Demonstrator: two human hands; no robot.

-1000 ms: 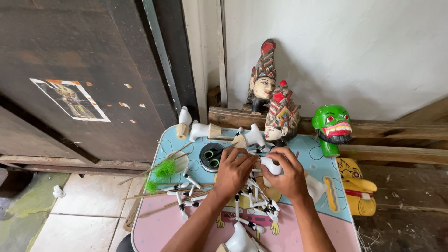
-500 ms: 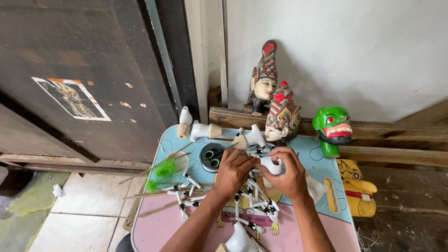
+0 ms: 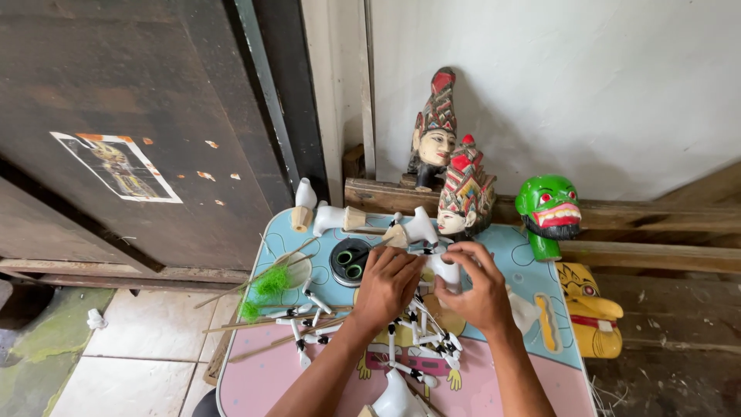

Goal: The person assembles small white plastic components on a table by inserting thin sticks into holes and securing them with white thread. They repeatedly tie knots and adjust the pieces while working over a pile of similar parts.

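My left hand (image 3: 388, 283) and my right hand (image 3: 478, 287) meet over the middle of a small pastel table (image 3: 266, 382). Both close their fingers around a white puppet piece (image 3: 443, 268) held between them. Under the hands lies a heap of several white puppet arm pieces with black bands (image 3: 421, 340). A white-faced puppet head with a striped crown (image 3: 461, 191) stands just beyond my fingers.
A taller crowned puppet head (image 3: 432, 127) stands by the wall, a green mask head (image 3: 549, 210) to the right, a yellow head (image 3: 590, 313) off the table's right edge. A black paint dish (image 3: 349, 261), green-tipped sticks (image 3: 266, 284) and unpainted white pieces (image 3: 328, 216) lie left. Dark wooden door (image 3: 116, 116) left.
None beyond small finger movements; both hands stay together on the white piece over the table's middle.
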